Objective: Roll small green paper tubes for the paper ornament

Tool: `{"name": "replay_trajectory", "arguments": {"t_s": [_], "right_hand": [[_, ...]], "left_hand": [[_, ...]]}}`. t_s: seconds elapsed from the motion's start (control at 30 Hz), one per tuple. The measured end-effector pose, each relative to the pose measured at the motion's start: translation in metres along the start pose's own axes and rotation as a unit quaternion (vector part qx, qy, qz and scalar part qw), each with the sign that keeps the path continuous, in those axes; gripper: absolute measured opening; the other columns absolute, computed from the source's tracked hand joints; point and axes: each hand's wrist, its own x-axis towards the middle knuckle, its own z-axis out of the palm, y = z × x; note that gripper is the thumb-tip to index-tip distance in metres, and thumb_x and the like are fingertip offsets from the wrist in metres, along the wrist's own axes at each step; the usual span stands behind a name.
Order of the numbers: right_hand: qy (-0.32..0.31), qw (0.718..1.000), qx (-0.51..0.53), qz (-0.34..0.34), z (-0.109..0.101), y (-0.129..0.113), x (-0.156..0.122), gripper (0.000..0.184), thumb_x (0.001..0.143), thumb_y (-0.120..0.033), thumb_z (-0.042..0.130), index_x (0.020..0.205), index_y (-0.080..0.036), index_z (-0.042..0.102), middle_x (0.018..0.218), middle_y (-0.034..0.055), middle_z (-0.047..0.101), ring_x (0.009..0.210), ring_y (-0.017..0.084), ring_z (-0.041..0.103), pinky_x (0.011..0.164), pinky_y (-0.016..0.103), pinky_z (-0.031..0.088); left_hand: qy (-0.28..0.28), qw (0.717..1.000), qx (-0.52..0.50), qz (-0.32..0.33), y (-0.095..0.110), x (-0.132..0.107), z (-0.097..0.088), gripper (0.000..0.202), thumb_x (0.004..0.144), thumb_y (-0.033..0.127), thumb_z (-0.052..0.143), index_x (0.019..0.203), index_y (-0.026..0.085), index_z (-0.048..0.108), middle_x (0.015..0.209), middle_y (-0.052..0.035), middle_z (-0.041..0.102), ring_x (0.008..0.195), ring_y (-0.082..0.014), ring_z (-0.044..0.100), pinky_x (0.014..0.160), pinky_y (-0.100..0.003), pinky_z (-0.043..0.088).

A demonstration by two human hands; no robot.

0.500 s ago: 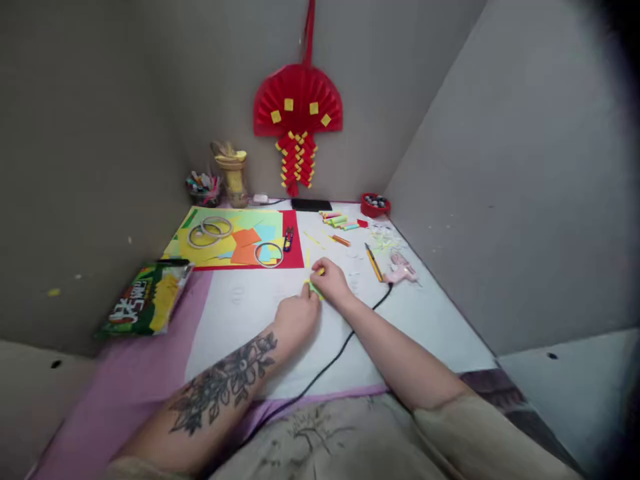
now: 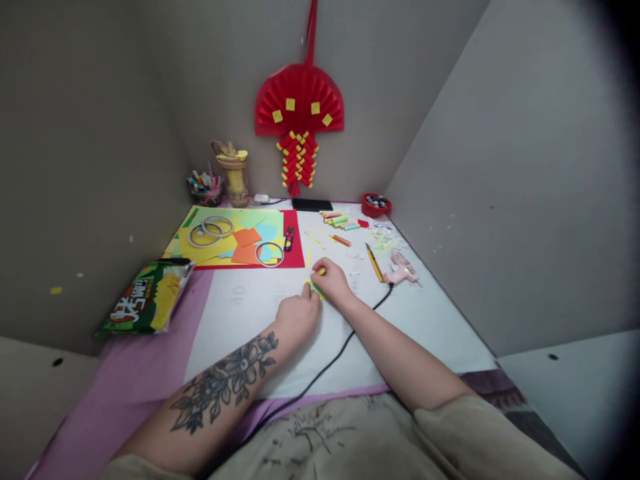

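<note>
My left hand (image 2: 299, 315) rests on the white sheet, its fingers closed on a small green paper roll (image 2: 315, 289) with yellow at its ends. Just beyond it and to the right, my right hand (image 2: 331, 280) bends over the same roll. A bit of yellow paper strip (image 2: 321, 272) shows in the pinch of its fingertips. The roll is mostly hidden by both hands. Straight ahead of them lies a thin yellow strip (image 2: 309, 256). Farther off is a group of finished-looking paper rolls (image 2: 337, 219) in green, pink and blue with yellow ends.
A glue gun (image 2: 400, 270) and a yellow craft knife (image 2: 374, 263) lie to the right; a black cord (image 2: 327, 365) crosses near my right forearm. Coloured papers (image 2: 205, 257) with tape rings and thread snips (image 2: 289, 238) lie left. A snack bag (image 2: 145, 297) sits at the left edge.
The view has shifted very slightly and is sharper now. Both hands stay in the same place with the same hold.
</note>
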Motion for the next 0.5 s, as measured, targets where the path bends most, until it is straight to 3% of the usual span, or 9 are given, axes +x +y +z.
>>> {"name": "replay_trajectory", "arguments": {"t_s": [0.23,0.5], "right_hand": [[-0.003,1.000,-0.003,-0.003,0.0004,0.0015,0.0001,0.016,0.059,-0.019,0.049,0.074,-0.021,0.054,0.065,-0.0044,0.056,0.056,0.012,0.050,0.055,0.024,0.037],[0.003,1.000,0.021,-0.005,-0.0001,0.0022,0.0004,0.016,0.058,-0.019,0.050,0.074,-0.021,0.054,0.064,-0.0047,0.055,0.056,0.012,0.048,0.055,0.024,0.038]], "left_hand": [[0.009,1.000,-0.009,-0.007,-0.0009,0.0006,0.0011,0.035,0.089,0.018,0.030,0.117,0.010,0.049,0.139,-0.0254,0.036,0.083,-0.0252,0.065,0.063,-0.037,0.051],[0.005,1.000,-0.003,0.006,0.0007,0.0007,-0.0009,0.039,0.084,0.009,0.033,0.119,0.008,0.049,0.135,-0.0221,0.044,0.081,-0.0252,0.066,0.061,-0.037,0.052]]}}
